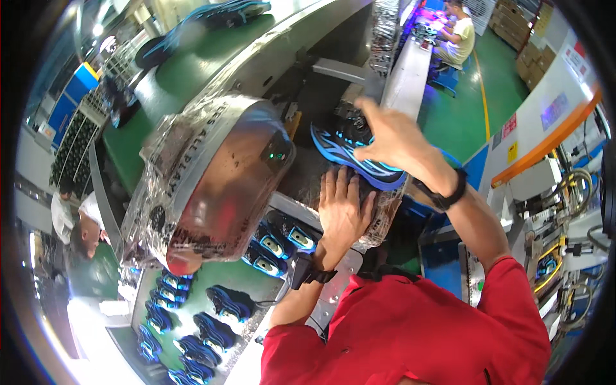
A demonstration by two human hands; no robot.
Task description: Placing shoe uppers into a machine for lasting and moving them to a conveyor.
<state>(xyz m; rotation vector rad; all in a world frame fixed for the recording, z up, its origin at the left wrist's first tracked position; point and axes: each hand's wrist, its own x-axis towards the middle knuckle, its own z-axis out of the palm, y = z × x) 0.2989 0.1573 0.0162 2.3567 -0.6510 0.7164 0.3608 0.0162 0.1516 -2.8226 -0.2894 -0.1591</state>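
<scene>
A black running shoe with bright blue trim and a blue sole [337,146] rests on a plastic-wrapped block [385,215] in front of me, its toe pointing left. My right hand [394,138] hovers at the heel side of the shoe, thumb and fingers spread apart; whether the thumb touches the upper I cannot tell. Just below the sole, my left hand [343,202] lies flat with fingers stretched out on the wrapped block. Its fingertips come close to the sole's edge.
Left of the block stands a plastic-wrapped machine hood [221,173] with a small green-lit panel. Several similar shoes [215,330] lie on a green conveyor at lower left. A white machine with an orange bar [545,141] is at right. A person [459,35] sits at a far bench.
</scene>
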